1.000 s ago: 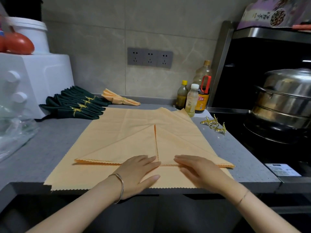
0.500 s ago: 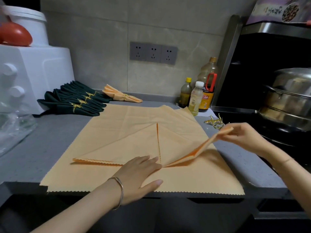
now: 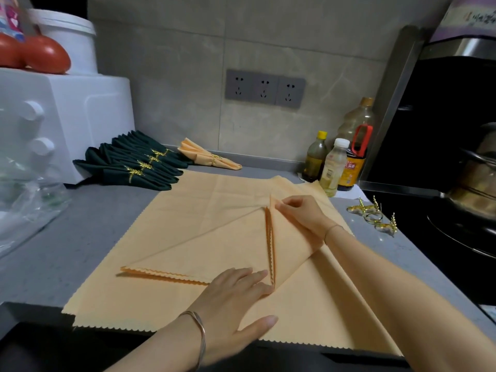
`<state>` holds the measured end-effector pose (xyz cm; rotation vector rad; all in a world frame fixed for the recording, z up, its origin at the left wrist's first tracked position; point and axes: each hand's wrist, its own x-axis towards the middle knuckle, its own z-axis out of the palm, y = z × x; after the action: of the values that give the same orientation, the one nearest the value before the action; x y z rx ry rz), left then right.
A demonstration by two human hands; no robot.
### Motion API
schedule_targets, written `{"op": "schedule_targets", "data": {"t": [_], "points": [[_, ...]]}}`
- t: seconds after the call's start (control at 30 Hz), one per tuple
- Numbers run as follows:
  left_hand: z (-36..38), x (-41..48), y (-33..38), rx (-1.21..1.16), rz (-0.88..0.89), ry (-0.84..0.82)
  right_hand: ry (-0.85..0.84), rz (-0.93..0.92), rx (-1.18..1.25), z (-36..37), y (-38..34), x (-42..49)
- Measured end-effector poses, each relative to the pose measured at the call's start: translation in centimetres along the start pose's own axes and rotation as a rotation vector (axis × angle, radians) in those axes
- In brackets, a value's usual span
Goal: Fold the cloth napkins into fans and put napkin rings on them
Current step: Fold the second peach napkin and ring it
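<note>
A home kitchen: tiled wall, oil bottles [image 3: 335, 162], steamer pot [image 3: 477, 183] on black stove [image 3: 429, 237].

- Left hand [image 3: 236, 299]: palm down, fingers straight and close together, thumb spread outward, lying flat on the napkin [image 3: 201, 224].
- Left forearm: enters at the bottom edge, angled up and to the right.
- Right hand [image 3: 300, 218]: fingers curled, pinching a fold of the napkin.
- Right forearm: enters at the lower right, extended farther forward than the left hand.
</note>
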<state>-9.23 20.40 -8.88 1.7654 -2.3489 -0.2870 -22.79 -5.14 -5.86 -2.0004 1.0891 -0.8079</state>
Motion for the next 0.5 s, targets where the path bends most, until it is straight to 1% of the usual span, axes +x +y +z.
{"op": "schedule_targets", "data": {"t": [0.07,0.17,0.37,0.5], "points": [[0.1,0.1,-0.2,-0.005,0.014,0.022,0.0,0.026,0.008,0.9,0.9,0.2],[0.0,0.4,-0.2,-0.004,0.033,0.013,0.023,0.022,-0.014,1.7,1.9,0.3],[-0.6,0.8,0.0,-0.006,0.076,0.008,0.065,-0.007,-0.145,2.4,2.6,0.9],[0.2,0.9,-0.4,-0.038,0.029,-0.011,0.06,-0.011,-0.193,2.5,2.4,1.4]]}}
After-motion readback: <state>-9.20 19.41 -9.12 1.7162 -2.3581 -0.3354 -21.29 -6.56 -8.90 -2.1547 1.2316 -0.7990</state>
